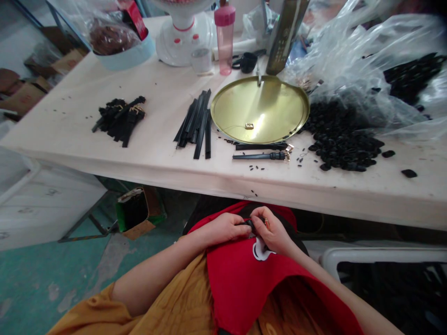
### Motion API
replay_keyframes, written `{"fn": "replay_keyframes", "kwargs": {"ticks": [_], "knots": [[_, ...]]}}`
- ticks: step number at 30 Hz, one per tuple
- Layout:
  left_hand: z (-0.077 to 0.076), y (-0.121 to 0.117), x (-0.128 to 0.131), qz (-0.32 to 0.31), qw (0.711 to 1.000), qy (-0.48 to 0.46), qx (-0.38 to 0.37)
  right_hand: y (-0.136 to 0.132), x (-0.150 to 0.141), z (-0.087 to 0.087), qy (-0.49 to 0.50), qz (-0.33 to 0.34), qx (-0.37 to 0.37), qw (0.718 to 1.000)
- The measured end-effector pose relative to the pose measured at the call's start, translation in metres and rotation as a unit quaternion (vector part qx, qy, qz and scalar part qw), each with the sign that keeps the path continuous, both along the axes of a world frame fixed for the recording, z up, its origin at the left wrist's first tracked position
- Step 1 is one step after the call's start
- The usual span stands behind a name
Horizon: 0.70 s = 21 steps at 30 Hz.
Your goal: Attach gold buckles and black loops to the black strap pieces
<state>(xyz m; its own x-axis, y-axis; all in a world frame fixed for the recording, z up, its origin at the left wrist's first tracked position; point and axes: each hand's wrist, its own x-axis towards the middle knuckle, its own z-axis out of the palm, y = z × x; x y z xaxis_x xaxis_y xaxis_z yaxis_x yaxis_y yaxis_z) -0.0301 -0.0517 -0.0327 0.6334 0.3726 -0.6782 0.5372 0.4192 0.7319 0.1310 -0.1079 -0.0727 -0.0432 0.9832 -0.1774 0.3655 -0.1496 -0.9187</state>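
Observation:
Over the red apron (240, 279) in my lap, both hands are closed around a small black strap piece (249, 224), mostly covered by the fingers. My left hand (225, 228) pinches it from the left. On the other side, my right hand (272, 232) grips it, and a gold-coloured bit (267, 224) shows between its fingers. Ahead on the table lie two black buckled straps (260, 157), one behind the other. Behind them rests a round gold tray (230, 102) with a small gold buckle (249, 126) on it.
Plain black strips (197, 123) lie left of the tray, with a bundle of buckled straps (120, 118) farther left. Black pieces (344, 139) are heaped at the right beside clear plastic bags (349, 60). A pink bottle (225, 42) stands behind. The table edge (157, 179) runs before my lap.

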Motion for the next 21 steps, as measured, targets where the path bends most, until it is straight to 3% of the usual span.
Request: {"fn": "replay_keyframes", "kwargs": {"ticks": [9,15,21], "knots": [[0.003,-0.002,-0.004,-0.082,0.996,-0.016,0.015,-0.005,0.006,0.003,0.08,0.136,-0.026,0.987],[0.011,0.005,-0.003,-0.117,0.981,0.013,0.157,-0.002,0.008,0.003,0.073,0.073,-0.056,0.993],[0.027,0.032,0.015,-0.155,0.936,0.039,0.313,0.024,0.013,0.014,0.027,0.028,0.024,0.999]]}}
